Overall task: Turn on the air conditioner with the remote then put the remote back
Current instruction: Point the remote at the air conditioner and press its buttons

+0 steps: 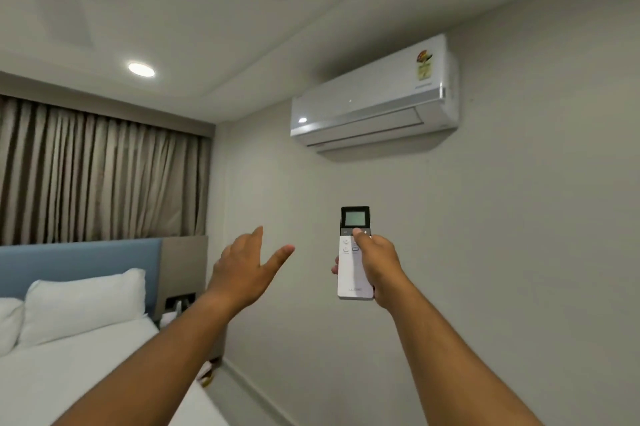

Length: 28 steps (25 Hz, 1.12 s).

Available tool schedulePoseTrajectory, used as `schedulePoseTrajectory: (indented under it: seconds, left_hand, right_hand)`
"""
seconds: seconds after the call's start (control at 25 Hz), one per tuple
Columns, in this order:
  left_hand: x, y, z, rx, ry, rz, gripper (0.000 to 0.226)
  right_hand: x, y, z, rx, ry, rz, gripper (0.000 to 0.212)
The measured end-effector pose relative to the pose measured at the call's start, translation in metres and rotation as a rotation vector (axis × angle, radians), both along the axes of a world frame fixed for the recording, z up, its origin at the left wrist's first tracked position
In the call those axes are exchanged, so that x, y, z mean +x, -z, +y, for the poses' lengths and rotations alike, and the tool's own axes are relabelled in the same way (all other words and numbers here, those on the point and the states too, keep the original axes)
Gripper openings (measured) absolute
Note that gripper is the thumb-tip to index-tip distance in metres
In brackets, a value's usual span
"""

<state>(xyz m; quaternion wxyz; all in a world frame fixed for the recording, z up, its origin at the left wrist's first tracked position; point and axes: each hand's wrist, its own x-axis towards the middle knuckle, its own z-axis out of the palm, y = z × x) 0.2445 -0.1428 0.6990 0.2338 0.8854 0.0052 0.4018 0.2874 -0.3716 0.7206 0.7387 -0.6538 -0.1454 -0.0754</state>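
Note:
A white split air conditioner (375, 103) hangs high on the wall, its front flap shut and a sticker at its right end. Below it I hold up a slim white remote (353, 273) with a dark top and a grey screen, pointed toward the unit. My right hand (377, 262) is wrapped around the remote's right side, and its thumb rests on a button just under the screen. My left hand (244, 266) is raised to the left of the remote, fingers spread, holding nothing and not touching it.
A bed (69, 373) with white sheets and two pillows (86, 304) lies at lower left against a blue headboard (79, 262). Brown curtains (97, 179) cover the far wall. A ceiling light (141, 69) glows above. A bedside unit with small items sits in the corner.

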Motion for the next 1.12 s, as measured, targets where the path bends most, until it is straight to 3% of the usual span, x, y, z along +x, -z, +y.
schedulePoseTrajectory:
  seconds: [0.32, 0.72, 1.12]
  left_hand:
    - [0.01, -0.078, -0.048, 0.382, -0.08, -0.245, 0.111]
    - [0.017, -0.09, -0.058, 0.447, -0.141, -0.251, 0.114]
    - [0.004, -0.102, -0.055, 0.447, -0.135, -0.268, 0.116]
  right_hand:
    - [-0.032, -0.074, -0.042, 0.011, 0.148, -0.165, 0.033]
    - [-0.041, -0.083, -0.048, -0.012, 0.179, -0.194, 0.035]
    - [-0.051, -0.102, -0.049, 0.043, 0.034, -0.262, 0.014]
